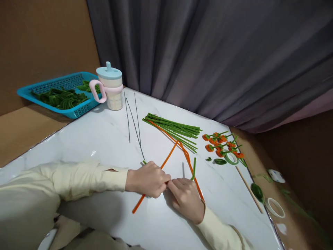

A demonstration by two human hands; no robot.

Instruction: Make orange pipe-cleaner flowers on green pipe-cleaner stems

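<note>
My left hand (149,178) and my right hand (187,198) are both closed, and their pinched fingertips meet low over the table. A bent green pipe cleaner (194,168) sticks up from behind my right hand, and a short green tip (144,162) shows behind my left wrist; the part between is hidden by my fingers. One straight orange pipe cleaner (170,154) passes under my left hand, its near end out on the table. More orange pipe cleaner (186,154), bent in a loop, runs down behind my right hand. A sliver of orange shows at the pinch.
Beyond lie a bundle of green pipe cleaners (174,126) and thin dark wires (134,121). At right are orange flowers (220,142), green tape (231,158), a wooden stick (248,187) and white tape (275,207). A lidded cup (114,99) and blue basket (65,111) stand back left.
</note>
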